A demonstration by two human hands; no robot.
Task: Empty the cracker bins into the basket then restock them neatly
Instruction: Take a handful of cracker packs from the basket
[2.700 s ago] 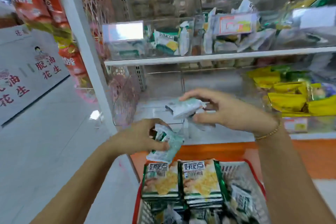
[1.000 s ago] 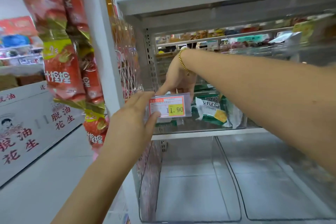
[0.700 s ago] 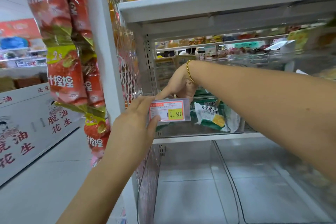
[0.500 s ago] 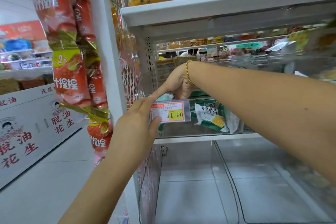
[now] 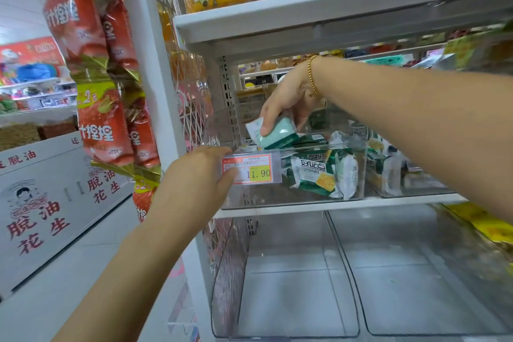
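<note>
A clear plastic cracker bin [image 5: 291, 197] sits on the middle shelf, with a red and yellow price tag [image 5: 254, 169] on its front. My left hand [image 5: 200, 175] grips the bin's front left corner, thumb over the tag. My right hand [image 5: 286, 103] reaches over the rim and holds a pale green cracker packet [image 5: 274, 132] above the bin. Green and white cracker packs [image 5: 319, 172] lie inside at the right. The basket is out of view.
Two empty clear bins [image 5: 291, 286] stand on the shelf below. Another bin [image 5: 402, 172] with green packs sits to the right. Yellow packets [image 5: 488, 225] lie at lower right. Red snack bags [image 5: 102, 91] hang on the post at left. The aisle floor [image 5: 55, 286] lies left.
My right hand has lifted from deep in the bin and now holds a pale green packet above the rim. My left hand stays on the bin's front.
</note>
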